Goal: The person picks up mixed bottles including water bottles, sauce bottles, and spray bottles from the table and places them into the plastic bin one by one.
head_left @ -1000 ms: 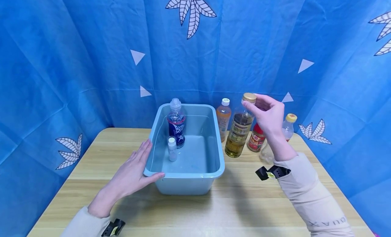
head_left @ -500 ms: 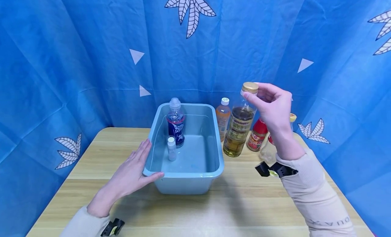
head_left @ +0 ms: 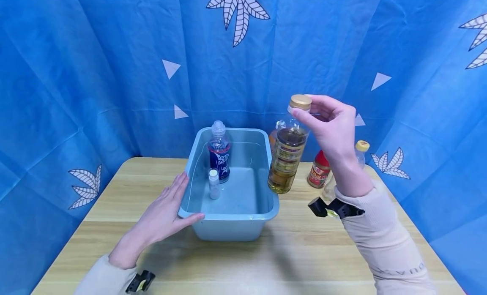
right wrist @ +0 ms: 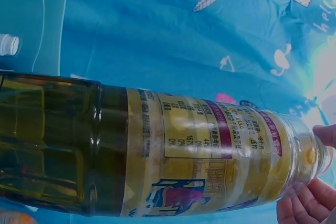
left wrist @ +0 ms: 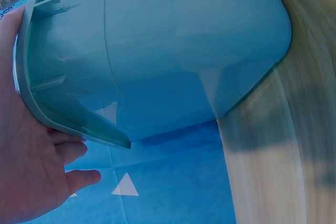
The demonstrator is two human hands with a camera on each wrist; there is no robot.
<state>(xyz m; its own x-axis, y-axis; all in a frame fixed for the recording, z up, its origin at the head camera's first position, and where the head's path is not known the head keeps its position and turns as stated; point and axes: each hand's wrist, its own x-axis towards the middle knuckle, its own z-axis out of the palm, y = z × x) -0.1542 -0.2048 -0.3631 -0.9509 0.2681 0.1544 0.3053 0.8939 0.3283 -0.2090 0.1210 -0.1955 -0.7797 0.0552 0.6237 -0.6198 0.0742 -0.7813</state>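
Note:
My right hand (head_left: 335, 124) pinches the neck of a clear oil bottle (head_left: 288, 153) just under its gold cap. The bottle is tilted, its base overlapping the right rim of a blue plastic basin (head_left: 237, 218) in the head view. Yellowish oil and a printed label fill most of the right wrist view. My left hand (head_left: 161, 214) rests on the basin's near left corner, fingers straight along the rim and thumb over the front edge. Inside the basin stand a blue-labelled drink bottle (head_left: 219, 157) and a small white-capped bottle (head_left: 214, 185).
Behind the oil bottle an orange drink bottle (head_left: 272, 138) is mostly hidden. To the right stand a red-lidded jar (head_left: 318, 172) and a yellow-capped clear bottle (head_left: 361, 153), partly behind my right arm. A blue curtain (head_left: 316, 45) hangs along the wooden table's (head_left: 236, 265) back edge.
The oil bottle has risen and moved left in my right hand, from beside the basin to over its right rim. My left hand has stayed in place.

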